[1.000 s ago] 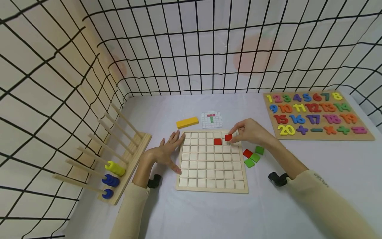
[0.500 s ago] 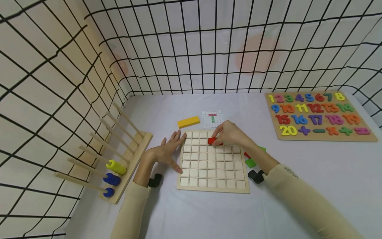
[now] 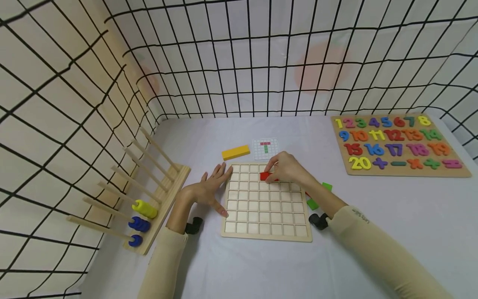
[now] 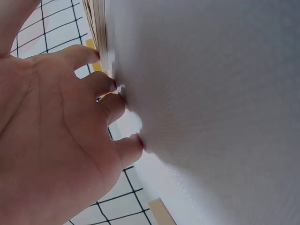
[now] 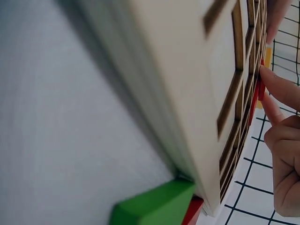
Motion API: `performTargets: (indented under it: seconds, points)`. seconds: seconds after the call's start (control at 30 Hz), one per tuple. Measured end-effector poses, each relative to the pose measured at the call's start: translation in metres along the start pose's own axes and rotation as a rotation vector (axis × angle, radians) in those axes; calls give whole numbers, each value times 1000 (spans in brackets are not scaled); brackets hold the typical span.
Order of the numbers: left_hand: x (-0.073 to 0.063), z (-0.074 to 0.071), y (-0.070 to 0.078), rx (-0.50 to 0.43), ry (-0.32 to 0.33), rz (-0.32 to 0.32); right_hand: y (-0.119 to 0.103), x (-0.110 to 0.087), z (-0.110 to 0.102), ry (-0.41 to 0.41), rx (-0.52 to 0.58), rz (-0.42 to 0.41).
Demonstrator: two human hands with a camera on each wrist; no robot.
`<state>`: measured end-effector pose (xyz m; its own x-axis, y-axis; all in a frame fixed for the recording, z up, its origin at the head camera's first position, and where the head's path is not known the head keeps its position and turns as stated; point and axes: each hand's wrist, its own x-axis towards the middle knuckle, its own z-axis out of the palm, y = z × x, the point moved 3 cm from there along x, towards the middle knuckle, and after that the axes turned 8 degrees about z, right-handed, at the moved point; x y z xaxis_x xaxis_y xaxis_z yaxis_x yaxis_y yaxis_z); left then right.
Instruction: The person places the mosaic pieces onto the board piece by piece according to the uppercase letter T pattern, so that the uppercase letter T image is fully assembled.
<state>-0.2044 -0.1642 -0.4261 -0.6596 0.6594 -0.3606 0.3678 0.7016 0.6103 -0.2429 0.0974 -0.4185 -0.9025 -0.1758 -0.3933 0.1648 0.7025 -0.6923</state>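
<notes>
My right hand (image 3: 286, 168) pinches a red square tile (image 3: 263, 176) between thumb and fingertips, over the upper part of the wooden grid board (image 3: 254, 207). Right beside it lies another red tile, mostly hidden under the hand. In the right wrist view the pinched red tile (image 5: 262, 89) stands tilted at the board's surface. My left hand (image 3: 207, 191) is spread along the board's left side, thumb and index finger at its edge. Its palm (image 4: 56, 131) faces the white tablecloth in the left wrist view, fingertips resting on the cloth.
Green tiles (image 3: 327, 186) lie right of the board, partly covered by my right forearm. Behind the board are a yellow bar (image 3: 235, 153) and a pattern card (image 3: 257, 155). A peg stand with beads (image 3: 179, 174) is at left, a number puzzle (image 3: 403, 143) at right. Black mesh surrounds the table.
My right hand has carried the red tile leftward, past the other red tile, to the cell on its left. Over the last half second it has barely moved. The left hand stays put.
</notes>
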Motion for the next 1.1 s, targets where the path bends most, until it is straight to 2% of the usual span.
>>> performTargets:
  seconds: [0.47, 0.8, 1.1]
  points:
    - [-1, 1, -1, -9, 9, -2, 2, 2, 4, 46, 0, 14]
    - [1, 1, 0, -9, 1, -2, 8, 3, 2, 14, 60, 24]
    - [0, 0, 0, -15, 5, 8, 11, -3, -9, -43, 26, -3]
